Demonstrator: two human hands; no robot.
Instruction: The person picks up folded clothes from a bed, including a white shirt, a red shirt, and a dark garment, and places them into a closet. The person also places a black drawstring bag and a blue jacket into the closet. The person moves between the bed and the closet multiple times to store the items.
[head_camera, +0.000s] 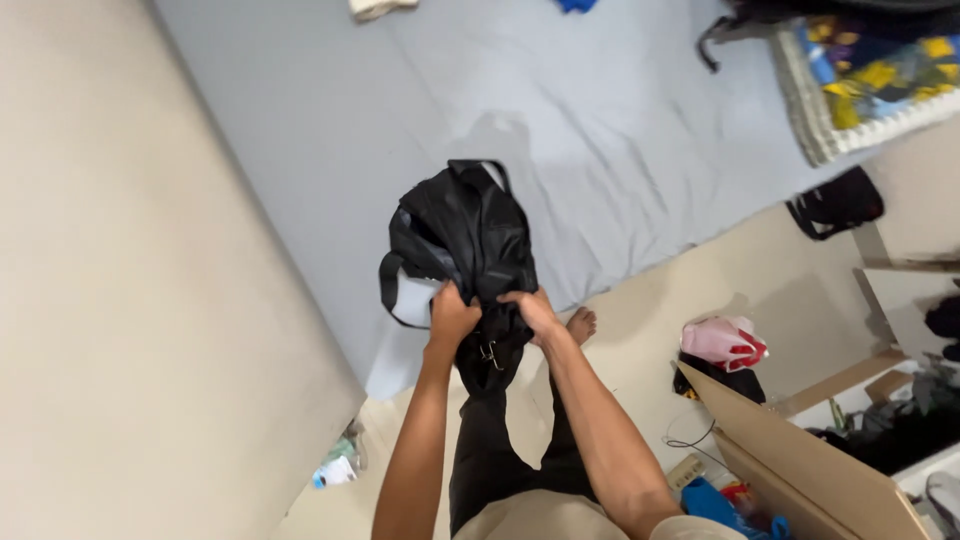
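Bag: black backpack (462, 240), held up in the air at centre frame, over the near edge of the mattress; straps and a metal buckle hang from its lower end.
Left hand: left hand (450, 315) is clamped on the bag's lower left part, fingers curled into the fabric.
Right hand: right hand (532, 312) is clamped on the bag's lower right part, just beside the left hand; the 2 hands are close but not touching.
Bag lining: a pale grey panel shows at the bag's left side, inside a black strap loop.
Legs: black trousers (490, 440) directly below the bag; 1 bare foot (581, 323) on the floor just right of the right hand.
Mattress: grey sheet (600, 120), creased, fills the far centre; the bag's shadow falls on it.
Wall: plain beige wall (120, 300) takes up the left side.
Blanket: patterned blanket (870, 80), yellow and blue with a pale fringe, at the far right corner of the mattress.
Small bag: black pouch (835, 203) on the floor, right of the mattress.
Pink bag: pink plastic bag (725, 342) on the floor at right, on top of a dark item.
Cardboard: brown cardboard panel (800, 460), near right, tilted.
Floor clutter: small packets (338, 465) lie at the base of the wall, near left.
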